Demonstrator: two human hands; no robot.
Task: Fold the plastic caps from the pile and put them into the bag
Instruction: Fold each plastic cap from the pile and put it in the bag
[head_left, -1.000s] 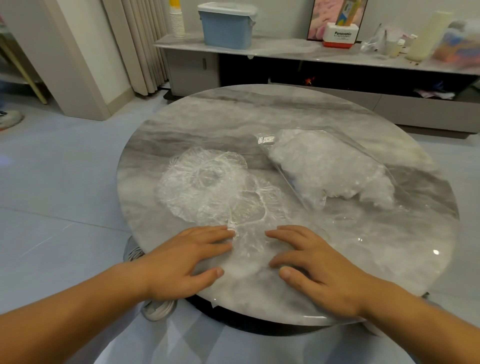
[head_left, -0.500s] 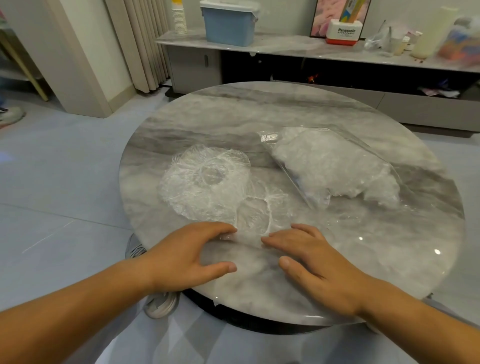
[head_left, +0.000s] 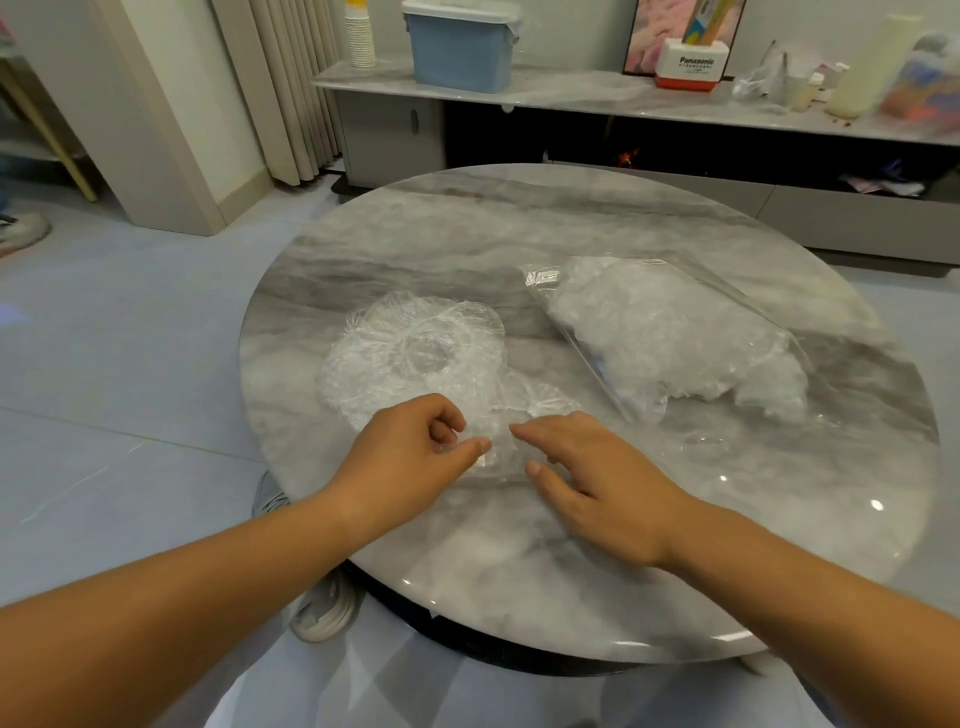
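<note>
Round marble table (head_left: 571, 218) in a living rm, low shelf w/ a blue bin (head_left: 460, 47) behind. At the near edge, the left hand (head_left: 410, 462) has its fingers curled, thumb & forefinger pinching a bunched bit of one cap (head_left: 500, 457). The right hand (head_left: 602, 483) lies just beside it, fingers near straight, tips on the same cap's other side. Hands are close, not touching. Past them sits the pile (head_left: 415, 358) of loose caps; its near edge touches or overlaps the cap in hand, can't tell which. The bag (head_left: 675, 338), well stuffed w/ caps, lies further right. To fold well, imo: pin one side flat w/ the right hand, carry the pinched edge over, press the air out, and keep clear of the pile so no 2nd cap drags along.
</note>
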